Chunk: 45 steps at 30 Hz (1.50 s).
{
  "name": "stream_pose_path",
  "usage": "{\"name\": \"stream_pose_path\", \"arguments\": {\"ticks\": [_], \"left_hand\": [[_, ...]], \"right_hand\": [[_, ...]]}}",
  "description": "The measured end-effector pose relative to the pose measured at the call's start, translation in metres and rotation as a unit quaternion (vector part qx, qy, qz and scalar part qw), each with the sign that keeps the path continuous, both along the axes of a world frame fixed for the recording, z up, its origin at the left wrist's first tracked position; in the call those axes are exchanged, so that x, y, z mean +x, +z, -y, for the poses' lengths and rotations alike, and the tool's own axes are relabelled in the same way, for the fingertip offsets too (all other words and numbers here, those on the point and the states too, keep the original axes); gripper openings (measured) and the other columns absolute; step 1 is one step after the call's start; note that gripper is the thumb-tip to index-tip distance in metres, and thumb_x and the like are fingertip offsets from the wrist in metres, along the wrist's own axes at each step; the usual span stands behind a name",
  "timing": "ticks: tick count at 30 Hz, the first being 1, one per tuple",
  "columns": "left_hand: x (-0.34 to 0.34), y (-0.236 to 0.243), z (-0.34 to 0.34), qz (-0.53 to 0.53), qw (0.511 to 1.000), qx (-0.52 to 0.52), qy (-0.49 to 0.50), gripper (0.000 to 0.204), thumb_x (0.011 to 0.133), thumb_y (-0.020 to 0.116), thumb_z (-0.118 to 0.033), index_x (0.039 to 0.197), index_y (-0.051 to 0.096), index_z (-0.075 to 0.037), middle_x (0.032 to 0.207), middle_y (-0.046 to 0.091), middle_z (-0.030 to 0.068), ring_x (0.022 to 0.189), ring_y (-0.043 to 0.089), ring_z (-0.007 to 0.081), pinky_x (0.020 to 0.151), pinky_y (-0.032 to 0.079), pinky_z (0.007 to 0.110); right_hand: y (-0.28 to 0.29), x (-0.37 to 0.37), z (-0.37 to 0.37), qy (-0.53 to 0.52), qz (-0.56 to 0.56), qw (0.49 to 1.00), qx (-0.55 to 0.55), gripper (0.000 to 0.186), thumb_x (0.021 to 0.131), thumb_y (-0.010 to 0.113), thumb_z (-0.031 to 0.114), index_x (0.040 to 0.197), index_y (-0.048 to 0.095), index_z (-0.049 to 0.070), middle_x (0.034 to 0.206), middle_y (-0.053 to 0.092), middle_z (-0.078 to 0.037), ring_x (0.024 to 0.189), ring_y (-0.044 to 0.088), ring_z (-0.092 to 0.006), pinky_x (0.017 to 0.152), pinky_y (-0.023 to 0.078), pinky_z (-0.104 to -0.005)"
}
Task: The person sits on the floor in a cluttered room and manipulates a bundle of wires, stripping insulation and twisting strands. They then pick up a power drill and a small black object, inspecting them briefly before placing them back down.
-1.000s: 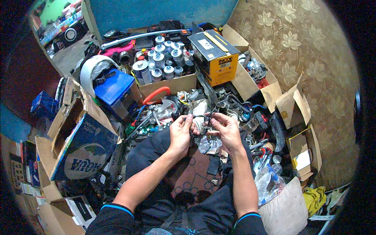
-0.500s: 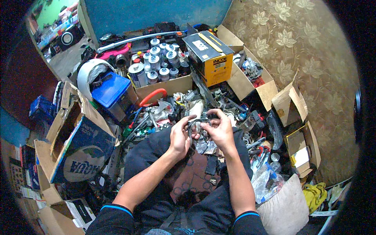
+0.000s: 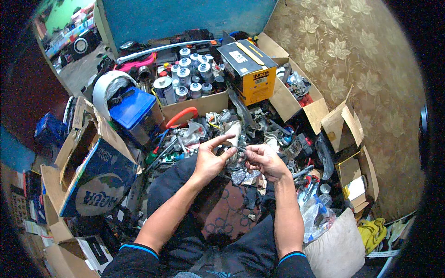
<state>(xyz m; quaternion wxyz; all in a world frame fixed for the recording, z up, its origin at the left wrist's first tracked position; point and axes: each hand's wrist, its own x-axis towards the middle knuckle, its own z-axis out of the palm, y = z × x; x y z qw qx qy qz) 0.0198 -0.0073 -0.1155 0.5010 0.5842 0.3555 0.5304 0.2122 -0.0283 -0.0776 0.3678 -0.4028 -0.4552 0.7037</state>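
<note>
My left hand [image 3: 211, 162] grips a small coiled bundle of dark and grey cable or cord [image 3: 237, 155] above my lap, its thumb on the bundle and index finger raised. Fingers of my right hand [image 3: 266, 162] pinch the same bundle from the right. The exact shape of what I hold is too small to make out. Beneath it lie crumpled silvery plastic [image 3: 240, 177] and a reddish patterned mat [image 3: 229, 208]. Beyond my hands is a dense pile of mixed parts and tools [image 3: 190, 134], with a red hose loop [image 3: 181, 113].
Surrounding me are a box of cans [image 3: 187, 78], a black-and-orange box [image 3: 259, 88], open cartons [image 3: 343, 123], a blue-lidded bin [image 3: 132, 106], a large torn carton [image 3: 104, 180] and a pale cushion [image 3: 336, 250]. A doorway [image 3: 74, 65] opens at back left; walls stand behind and right.
My left hand has shifted slightly left with its index finger extended. My right hand has turned, its fingers now lower and closer around the bundle. The surroundings stay as they were.
</note>
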Motion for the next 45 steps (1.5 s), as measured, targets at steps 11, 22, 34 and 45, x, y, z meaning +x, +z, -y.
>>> {"name": "stream_pose_path", "arguments": {"ticks": [11, 22, 34, 45], "left_hand": [[-0.005, 0.029, 0.007, 0.026, 0.989, -0.132, -0.068, 0.022, 0.078, 0.070, -0.002, 0.100, 0.068, 0.003, 0.080, 0.068, 0.0061, 0.063, 0.058, 0.0061, 0.055, 0.047, 0.019], [-0.014, 0.025, 0.007, -0.046, 0.982, -0.181, -0.022, 0.013, 0.075, 0.072, -0.003, 0.087, 0.070, 0.000, 0.077, 0.069, 0.0051, 0.052, 0.053, 0.0037, 0.047, 0.041, 0.019], [-0.015, 0.028, 0.005, -0.080, 0.980, -0.136, -0.125, 0.023, 0.077, 0.076, -0.019, 0.093, 0.072, -0.001, 0.077, 0.069, 0.0017, 0.065, 0.058, 0.0063, 0.062, 0.047, 0.021], [-0.019, 0.015, 0.001, -0.175, 0.983, -0.024, -0.050, 0.018, 0.074, 0.074, -0.007, 0.090, 0.072, 0.001, 0.085, 0.072, 0.0088, 0.077, 0.066, 0.0118, 0.074, 0.051, 0.026]], "right_hand": [[0.012, -0.001, -0.001, -0.150, -0.284, 0.947, 0.013, 0.035, 0.088, 0.050, 0.025, 0.058, 0.043, 0.009, 0.058, 0.042, -0.003, 0.058, 0.050, -0.0202, 0.070, 0.050, -0.0388], [0.029, 0.002, 0.006, 0.084, 0.275, 0.946, 0.148, 0.023, 0.084, 0.070, 0.022, 0.084, 0.068, 0.000, 0.071, 0.063, -0.001, 0.068, 0.054, -0.0069, 0.061, 0.043, -0.0238], [0.015, 0.022, -0.006, -0.296, -0.174, 0.938, 0.046, 0.021, 0.095, 0.055, 0.026, 0.091, 0.056, 0.005, 0.053, 0.042, 0.001, 0.044, 0.045, -0.0116, 0.047, 0.045, -0.0302], [0.004, -0.011, -0.001, -0.085, 0.429, 0.795, 0.420, 0.020, 0.080, 0.063, 0.011, 0.098, 0.065, 0.005, 0.099, 0.064, -0.013, 0.092, 0.061, -0.0321, 0.082, 0.048, -0.0411]]}}
